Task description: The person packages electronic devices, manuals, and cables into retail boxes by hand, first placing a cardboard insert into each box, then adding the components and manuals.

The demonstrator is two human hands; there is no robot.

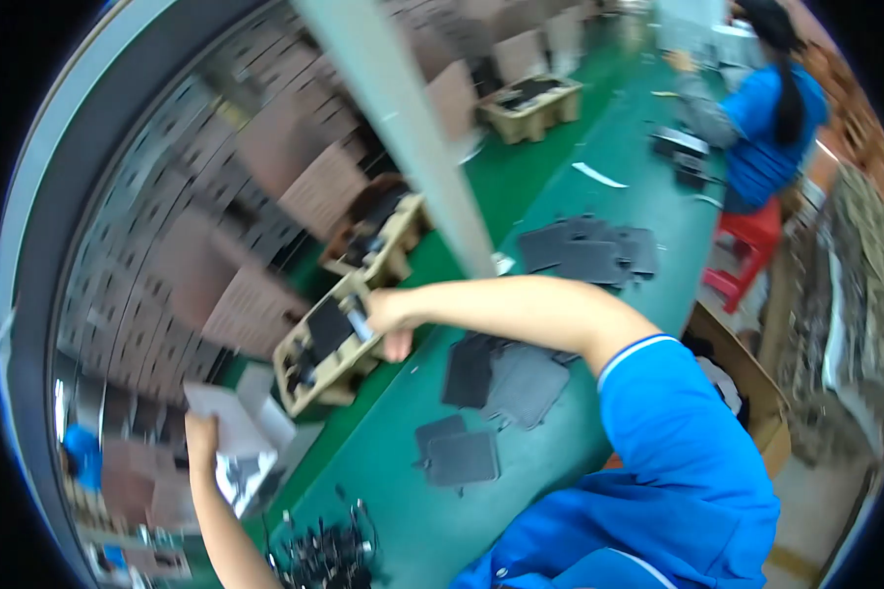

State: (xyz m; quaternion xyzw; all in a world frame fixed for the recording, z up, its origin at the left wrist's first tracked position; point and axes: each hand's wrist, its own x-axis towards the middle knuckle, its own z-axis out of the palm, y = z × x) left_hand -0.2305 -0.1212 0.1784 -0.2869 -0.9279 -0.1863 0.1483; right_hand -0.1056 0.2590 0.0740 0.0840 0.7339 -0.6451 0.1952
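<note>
At the lower left, my left hand (pixel 202 432) is closed on the edge of a white carton (pixel 234 417) with raised flaps. Shiny silver material (pixel 245 478) shows below the carton's flap. My right arm reaches across the table, and my right hand (pixel 391 319) grips the near end of a tan moulded pulp tray (pixel 361 361); motion blurs its fingers. A dark flat piece (pixel 328 329) and smaller dark parts lie in that tray. Beside my right hand, a whitish piece (pixel 358 320) shows in the tray.
Dark grey flat pieces (pixel 528 385) lie in piles along the green table (pixel 403 491). Black cables (pixel 329 550) are heaped at its near end. More filled pulp trays (pixel 530 120) line the far side, past a pale post (pixel 403 118). A co-worker (pixel 771 108) sits at far right.
</note>
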